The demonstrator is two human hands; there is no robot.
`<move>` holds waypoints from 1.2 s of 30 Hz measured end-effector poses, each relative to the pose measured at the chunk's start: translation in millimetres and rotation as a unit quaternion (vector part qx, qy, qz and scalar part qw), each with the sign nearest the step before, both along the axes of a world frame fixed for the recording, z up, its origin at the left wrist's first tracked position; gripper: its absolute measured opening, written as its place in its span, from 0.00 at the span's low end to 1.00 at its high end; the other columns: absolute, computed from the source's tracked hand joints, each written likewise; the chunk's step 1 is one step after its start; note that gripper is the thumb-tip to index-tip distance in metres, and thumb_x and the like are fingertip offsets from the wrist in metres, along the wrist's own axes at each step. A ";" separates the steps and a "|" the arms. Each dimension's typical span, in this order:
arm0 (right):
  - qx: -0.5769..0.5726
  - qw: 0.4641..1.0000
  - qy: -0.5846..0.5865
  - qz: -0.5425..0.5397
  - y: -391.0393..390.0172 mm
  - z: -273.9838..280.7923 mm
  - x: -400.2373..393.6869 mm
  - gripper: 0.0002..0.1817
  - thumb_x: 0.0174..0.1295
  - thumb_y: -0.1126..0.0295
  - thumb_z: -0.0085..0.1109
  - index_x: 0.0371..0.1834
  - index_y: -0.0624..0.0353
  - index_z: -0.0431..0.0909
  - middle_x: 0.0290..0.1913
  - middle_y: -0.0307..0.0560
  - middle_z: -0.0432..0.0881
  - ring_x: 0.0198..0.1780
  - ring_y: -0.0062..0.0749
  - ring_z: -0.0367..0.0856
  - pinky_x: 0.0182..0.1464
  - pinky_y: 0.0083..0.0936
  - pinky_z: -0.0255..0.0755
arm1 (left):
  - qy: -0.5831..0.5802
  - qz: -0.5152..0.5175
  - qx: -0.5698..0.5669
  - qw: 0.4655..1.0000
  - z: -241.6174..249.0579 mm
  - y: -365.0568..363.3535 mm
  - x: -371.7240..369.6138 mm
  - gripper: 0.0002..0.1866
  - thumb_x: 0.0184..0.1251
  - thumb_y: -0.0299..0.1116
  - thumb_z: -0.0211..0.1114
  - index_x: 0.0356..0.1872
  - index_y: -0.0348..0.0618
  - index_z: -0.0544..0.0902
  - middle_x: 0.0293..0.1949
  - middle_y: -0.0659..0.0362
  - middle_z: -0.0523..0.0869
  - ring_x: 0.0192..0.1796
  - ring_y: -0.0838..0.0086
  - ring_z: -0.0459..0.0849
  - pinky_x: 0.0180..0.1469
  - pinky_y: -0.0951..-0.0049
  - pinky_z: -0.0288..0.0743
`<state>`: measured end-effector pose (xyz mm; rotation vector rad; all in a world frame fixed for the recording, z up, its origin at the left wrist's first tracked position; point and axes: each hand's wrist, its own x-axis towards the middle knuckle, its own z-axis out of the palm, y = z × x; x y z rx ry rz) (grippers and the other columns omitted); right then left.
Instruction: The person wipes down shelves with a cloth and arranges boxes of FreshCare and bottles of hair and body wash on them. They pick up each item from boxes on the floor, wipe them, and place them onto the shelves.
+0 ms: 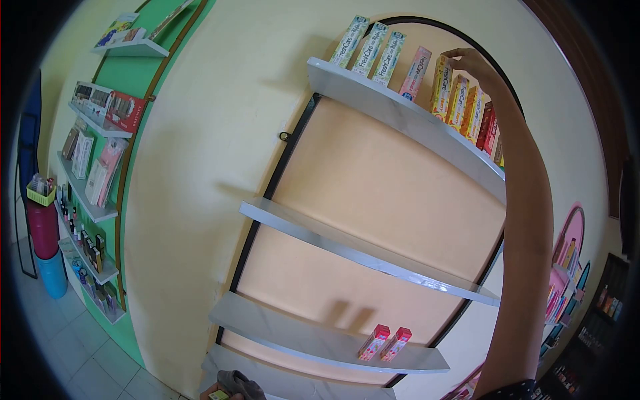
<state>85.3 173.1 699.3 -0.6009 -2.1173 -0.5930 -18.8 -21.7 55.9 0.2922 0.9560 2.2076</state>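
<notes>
Up top, half-curled right hand at yellow carton, grip unclear; left hand holding greenish item

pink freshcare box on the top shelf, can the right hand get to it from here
Probably yes: the right hand is at the top of the yellow box beside the pink box, with only an open gap between the two.

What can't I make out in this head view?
- Right end of the top shelf, head view: hidden behind the right forearm.
- Right hand's hold on the tall yellow box, head view: the hand and box hide the far-side contact.
- Left hand, head view: mostly cut off by the bottom edge.
- Labels on the dark shelves' goods, head view: too small and blurred.
</notes>
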 end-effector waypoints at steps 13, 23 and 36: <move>-0.059 0.997 0.032 0.031 5.6 2.9 -5.8 0.16 0.46 0.70 0.52 0.41 0.57 0.74 0.36 0.45 0.76 0.43 0.29 0.71 0.52 0.31 0.54 | 0.038 -0.024 0.013 0.999 15.9 -1.8 -7.7 0.09 0.45 0.27 0.65 0.23 0.45 0.71 0.12 0.64 0.70 0.10 0.83 0.64 0.11 0.83 0.59; -0.042 0.999 0.006 0.008 11.4 7.8 -9.7 0.15 0.46 0.71 0.51 0.39 0.56 0.75 0.36 0.44 0.76 0.43 0.29 0.70 0.50 0.31 0.56 | 0.059 -0.003 -0.018 0.998 15.6 0.2 -7.3 0.09 0.43 0.28 0.66 0.22 0.46 0.71 0.12 0.65 0.70 0.12 0.84 0.65 0.12 0.85 0.60; -0.034 0.999 0.014 0.010 14.0 5.4 -12.0 0.16 0.44 0.69 0.50 0.40 0.55 0.75 0.37 0.46 0.74 0.43 0.32 0.66 0.49 0.34 0.56 | 0.054 -0.006 -0.034 0.998 -0.4 4.1 -10.4 0.17 0.42 0.26 0.67 0.34 0.42 0.72 0.16 0.62 0.73 0.14 0.82 0.66 0.15 0.84 0.62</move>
